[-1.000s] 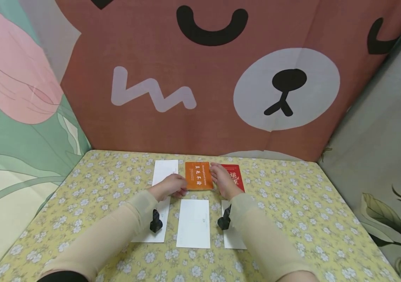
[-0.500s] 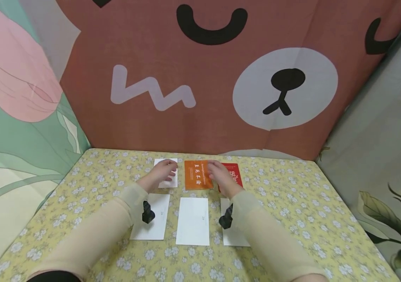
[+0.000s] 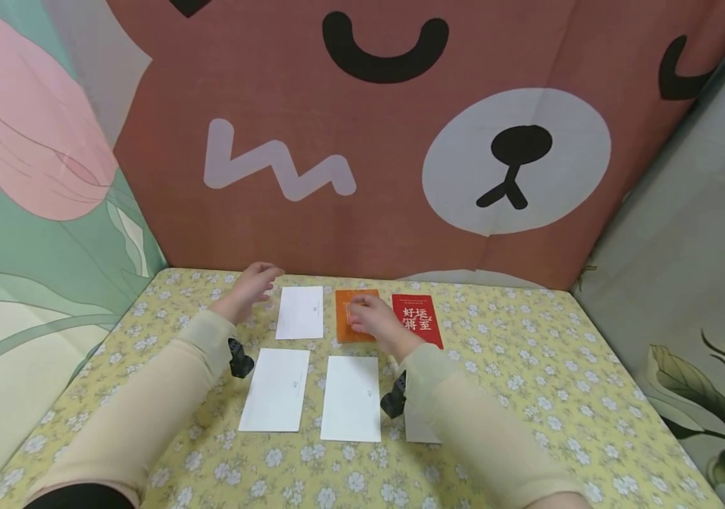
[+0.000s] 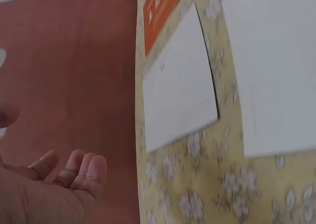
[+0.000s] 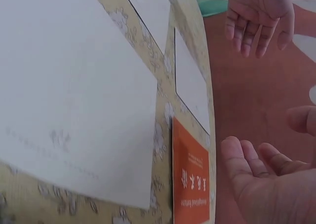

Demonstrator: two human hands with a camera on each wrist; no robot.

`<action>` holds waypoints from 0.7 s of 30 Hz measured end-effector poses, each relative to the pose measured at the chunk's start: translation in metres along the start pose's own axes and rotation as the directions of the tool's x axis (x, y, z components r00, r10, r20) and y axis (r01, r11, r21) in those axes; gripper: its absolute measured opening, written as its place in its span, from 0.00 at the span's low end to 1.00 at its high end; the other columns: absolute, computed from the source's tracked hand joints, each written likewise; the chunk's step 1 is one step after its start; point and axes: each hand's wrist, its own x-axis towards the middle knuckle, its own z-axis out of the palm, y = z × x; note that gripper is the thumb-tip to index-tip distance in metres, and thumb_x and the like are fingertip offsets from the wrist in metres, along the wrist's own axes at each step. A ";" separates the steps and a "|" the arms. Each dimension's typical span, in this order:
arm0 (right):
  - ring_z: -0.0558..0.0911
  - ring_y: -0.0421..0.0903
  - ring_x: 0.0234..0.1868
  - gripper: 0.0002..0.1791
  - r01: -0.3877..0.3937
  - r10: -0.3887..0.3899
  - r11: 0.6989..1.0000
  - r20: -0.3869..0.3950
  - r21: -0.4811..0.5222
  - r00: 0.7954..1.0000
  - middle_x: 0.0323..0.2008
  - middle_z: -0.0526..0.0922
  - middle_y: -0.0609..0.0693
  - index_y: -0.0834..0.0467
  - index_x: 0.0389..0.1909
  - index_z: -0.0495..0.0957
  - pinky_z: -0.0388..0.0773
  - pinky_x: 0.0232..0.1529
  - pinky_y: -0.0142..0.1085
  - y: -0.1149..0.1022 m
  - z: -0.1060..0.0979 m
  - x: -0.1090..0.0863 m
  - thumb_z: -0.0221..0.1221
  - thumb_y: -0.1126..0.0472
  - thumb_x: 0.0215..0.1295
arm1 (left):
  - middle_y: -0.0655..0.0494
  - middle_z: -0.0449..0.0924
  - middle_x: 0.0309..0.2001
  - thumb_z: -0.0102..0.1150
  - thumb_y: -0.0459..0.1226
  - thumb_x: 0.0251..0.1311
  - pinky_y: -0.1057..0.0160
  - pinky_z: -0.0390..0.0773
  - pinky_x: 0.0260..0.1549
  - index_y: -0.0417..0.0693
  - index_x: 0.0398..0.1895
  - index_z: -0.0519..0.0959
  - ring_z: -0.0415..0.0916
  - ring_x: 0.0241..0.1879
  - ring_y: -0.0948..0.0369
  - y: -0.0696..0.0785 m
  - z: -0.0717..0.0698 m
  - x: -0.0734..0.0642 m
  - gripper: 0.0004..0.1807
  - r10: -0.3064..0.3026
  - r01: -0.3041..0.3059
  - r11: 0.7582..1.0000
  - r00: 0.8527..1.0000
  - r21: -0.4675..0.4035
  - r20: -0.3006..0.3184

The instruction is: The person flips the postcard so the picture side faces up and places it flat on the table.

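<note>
R fingers (image 5: 238, 166) abv orange card (image 5: 190, 167)

I see: brown bear wall (image 3: 387, 148) past right hand (image 3: 378, 322) | pink-flower wall (image 3: 37, 177) left of it | leafy wall (image 3: 693, 254) right | flowery table (image 3: 591, 431) below

Left sleeve (image 3: 136, 406) and right sleeve (image 3: 483, 428) pale cream, with lighter cuffs (image 3: 208, 341). Small black wrist unit (image 3: 241, 362) on each arm (blocky, detail too small to read). Black band (image 3: 82, 498) by the left elbow end, material unclear.
</note>
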 end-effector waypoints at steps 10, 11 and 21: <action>0.81 0.58 0.57 0.24 -0.003 0.008 0.995 0.045 -0.103 0.999 0.59 0.79 0.62 0.68 0.67 0.72 0.79 0.59 0.46 0.009 0.022 0.002 0.58 0.59 0.77 | 0.34 0.41 0.80 0.46 0.46 0.80 0.39 0.55 0.72 0.36 0.82 0.42 0.45 0.78 0.36 -0.020 -0.019 0.010 0.40 -0.071 0.069 0.996 0.996 0.048 0.050; 0.82 0.58 0.56 0.25 -0.004 0.010 0.993 0.049 -0.117 0.999 0.58 0.80 0.61 0.68 0.67 0.72 0.80 0.58 0.46 0.009 0.023 0.002 0.59 0.58 0.77 | 0.33 0.41 0.80 0.47 0.47 0.80 0.39 0.55 0.72 0.36 0.82 0.41 0.45 0.78 0.36 -0.022 -0.019 0.012 0.41 -0.074 0.071 0.996 0.996 0.062 0.055; 0.83 0.52 0.49 0.22 -0.014 0.026 0.984 0.063 -0.180 0.998 0.49 0.83 0.58 0.65 0.62 0.75 0.81 0.53 0.44 0.018 0.043 0.005 0.60 0.57 0.76 | 0.31 0.47 0.79 0.51 0.46 0.77 0.41 0.63 0.69 0.36 0.82 0.44 0.52 0.75 0.36 -0.033 -0.012 0.025 0.42 -0.086 0.080 0.987 0.996 0.138 0.039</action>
